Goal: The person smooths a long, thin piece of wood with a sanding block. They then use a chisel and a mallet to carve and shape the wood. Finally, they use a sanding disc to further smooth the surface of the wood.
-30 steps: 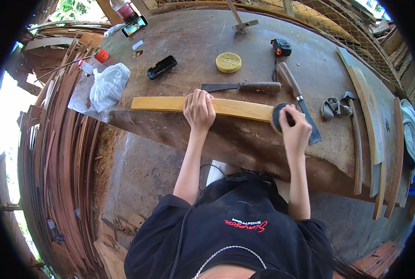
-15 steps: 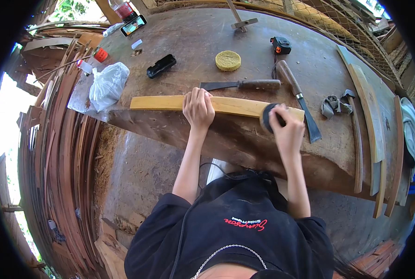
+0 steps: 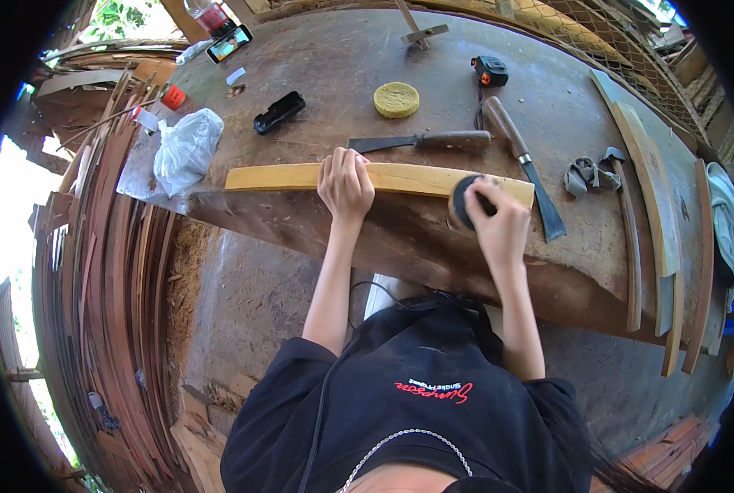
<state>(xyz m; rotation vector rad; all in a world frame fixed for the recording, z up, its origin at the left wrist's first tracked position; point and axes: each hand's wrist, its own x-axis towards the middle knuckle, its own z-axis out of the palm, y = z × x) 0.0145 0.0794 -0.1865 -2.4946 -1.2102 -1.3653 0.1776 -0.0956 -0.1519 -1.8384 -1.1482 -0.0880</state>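
A long pale wooden slat [image 3: 268, 177] lies along the near edge of the workbench. My left hand [image 3: 346, 185] is closed over its middle, fingers wrapped across the top. Near the slat's right end, my right hand [image 3: 500, 223] grips a round pad with a black back and tan rim [image 3: 459, 205], tilted against the slat's near side; its working face is hidden. Just beyond the slat lies a wooden-handled knife [image 3: 453, 140] with a dark blade. Another long-bladed knife [image 3: 508, 130] points toward me on the right.
Farther back are a round yellow sponge-like disc [image 3: 397, 100], a black case [image 3: 279, 113] and a tape measure [image 3: 490, 71]. A white plastic bag [image 3: 188, 152] sits at the left corner. Several wooden strips [image 3: 650, 185] and a grey crumpled cloth [image 3: 582, 176] lie right.
My right hand has shifted slightly left along the slat with the round pad. My left hand keeps its place on the slat. The whole view has moved a little.
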